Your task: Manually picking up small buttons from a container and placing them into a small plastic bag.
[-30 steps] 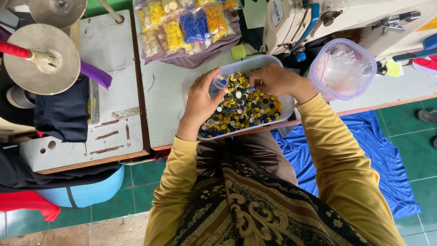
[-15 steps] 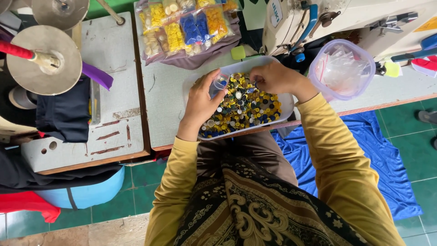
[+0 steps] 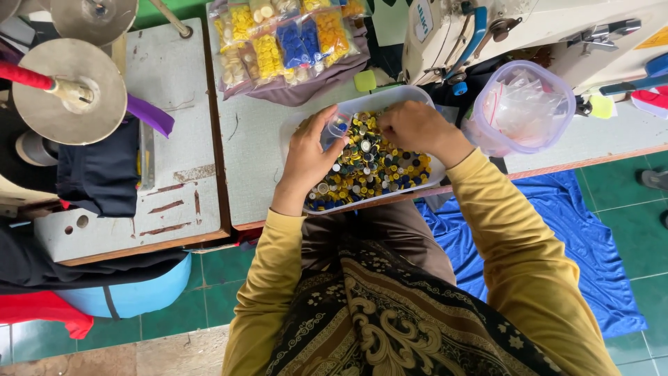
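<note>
Beyond the left hand (image 3: 309, 157), at the far edge of the desk (image 3: 257, 157), we see a cluster of clear plastic bags (image 3: 285, 38) packed with small yellow, cream, blue and orange pieces, lying on a mauve cloth. Beyond and to the right of the right hand (image 3: 417, 129) we note a white rectangular label (image 3: 423, 21) with dark print on the machine's cream body. Farther right stands a round clear tub (image 3: 522, 104) stuffed with crumpled transparent bags. At the far right corner, a yellow-orange sticker (image 3: 657, 38) is partly cut off.

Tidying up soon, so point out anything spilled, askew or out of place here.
Nothing has spilled: the buttons sit inside the clear tray. That tray overhangs the table's front edge, though, and blue cloth lies on the floor.
</note>
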